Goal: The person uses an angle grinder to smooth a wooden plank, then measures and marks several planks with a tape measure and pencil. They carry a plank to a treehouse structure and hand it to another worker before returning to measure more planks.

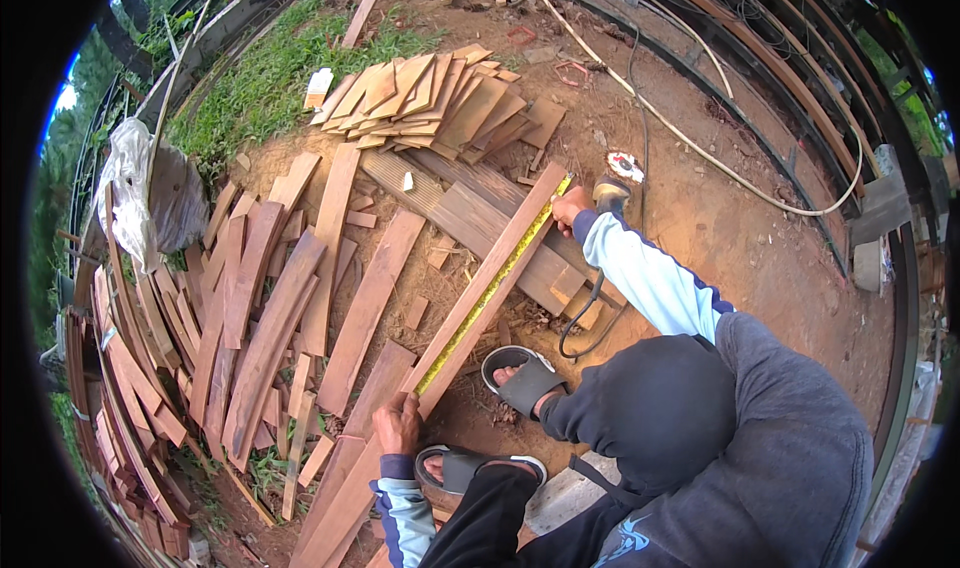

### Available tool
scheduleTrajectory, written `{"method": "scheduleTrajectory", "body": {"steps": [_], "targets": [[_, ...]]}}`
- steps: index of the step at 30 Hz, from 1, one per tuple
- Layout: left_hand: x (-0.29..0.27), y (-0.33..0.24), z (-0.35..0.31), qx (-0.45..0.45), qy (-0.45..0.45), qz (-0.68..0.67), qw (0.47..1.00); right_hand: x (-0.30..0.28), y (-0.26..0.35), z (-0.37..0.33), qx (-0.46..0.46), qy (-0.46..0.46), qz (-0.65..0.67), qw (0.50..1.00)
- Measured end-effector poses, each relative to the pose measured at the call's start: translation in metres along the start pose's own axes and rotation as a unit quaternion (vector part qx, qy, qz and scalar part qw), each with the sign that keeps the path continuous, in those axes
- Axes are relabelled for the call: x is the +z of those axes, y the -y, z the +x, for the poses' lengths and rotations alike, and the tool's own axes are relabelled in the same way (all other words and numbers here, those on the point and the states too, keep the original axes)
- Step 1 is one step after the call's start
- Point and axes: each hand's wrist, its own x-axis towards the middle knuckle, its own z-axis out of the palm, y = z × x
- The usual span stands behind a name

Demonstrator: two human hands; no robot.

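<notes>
A long reddish-brown board (465,320) slants away from me over other planks. Along it runs a yellow tape measure (490,306), its blade pulled out straight. My right hand (572,209) grips the tape at the board's far end, fingers closed. At the near end my left hand (397,424) is closed on the tape and the board's edge. The tape's case cannot be made out. Just right of my right hand, an angle grinder (611,196) lies on the dirt with its disc (625,166) facing up.
Many loose planks (265,338) cover the ground at left. Ahead is a stack of short, thin boards (425,98) beside grass. A black cord (585,318) and a pale hose (690,143) lie to the right. My sandalled feet (525,378) are close to the board.
</notes>
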Motion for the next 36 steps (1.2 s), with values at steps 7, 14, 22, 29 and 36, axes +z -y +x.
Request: {"method": "scheduleTrajectory", "body": {"steps": [7,14,22,29,36], "targets": [[0.009,0.001,-0.003,-0.011,-0.004,-0.048,0.999,0.008,-0.040,0.060,-0.210,-0.141,-0.183,0.950],[-0.028,0.079,-0.031,-0.073,-0.008,-0.020,0.997,0.004,-0.012,-0.014,-0.431,-0.112,-0.188,0.875],[-0.083,0.188,-0.094,-0.191,-0.038,0.072,0.978,0.093,0.012,-0.157,-0.738,0.168,-0.355,0.548],[-0.080,0.250,-0.127,-0.247,-0.042,0.114,0.961,0.137,-0.002,-0.163,-0.704,0.254,-0.477,0.460],[-0.082,0.185,-0.103,-0.212,-0.026,0.072,0.974,0.085,0.034,-0.107,-0.675,0.156,-0.540,0.479]]}}
